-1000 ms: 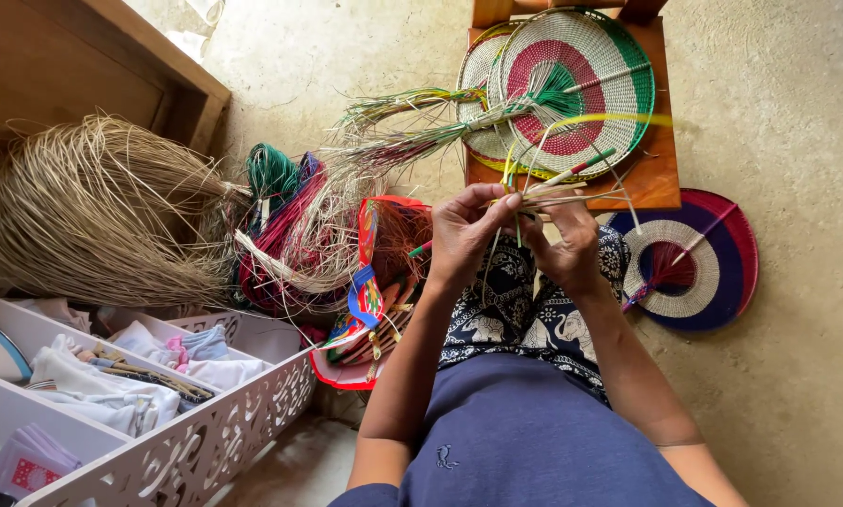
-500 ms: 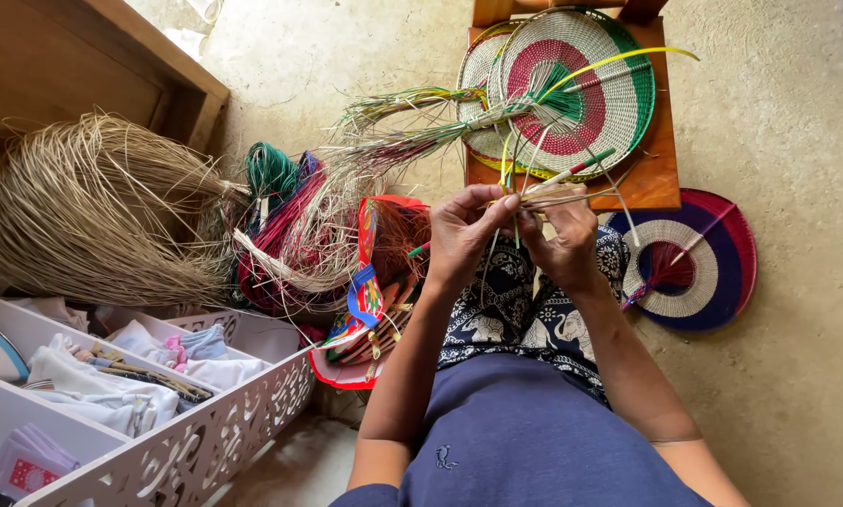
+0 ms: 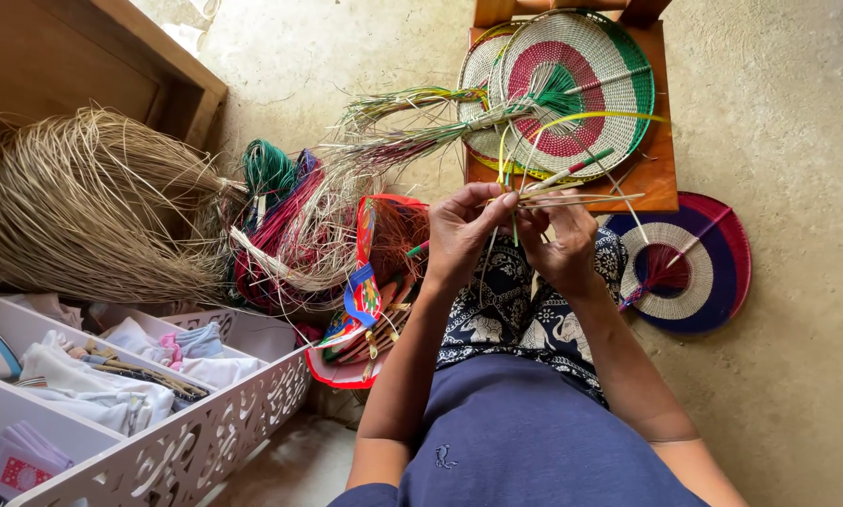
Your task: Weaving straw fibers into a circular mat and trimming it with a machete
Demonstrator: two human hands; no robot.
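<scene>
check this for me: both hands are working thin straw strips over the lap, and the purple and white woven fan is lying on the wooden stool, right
Not quite. The head view shows the purple and white woven fan lying on the floor beside the wooden stool, not on it. Both the left hand and right hand do work the thin straw strips.

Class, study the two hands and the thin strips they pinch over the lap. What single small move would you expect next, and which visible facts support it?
Probably the right hand draws the looping yellow strip down through the bundle of thin strips and snugs it. The left hand already pinches the bundle steady, and the yellow strip arcs slack above both hands over the striped woven fan, so its loop looks not yet tightened.
</scene>
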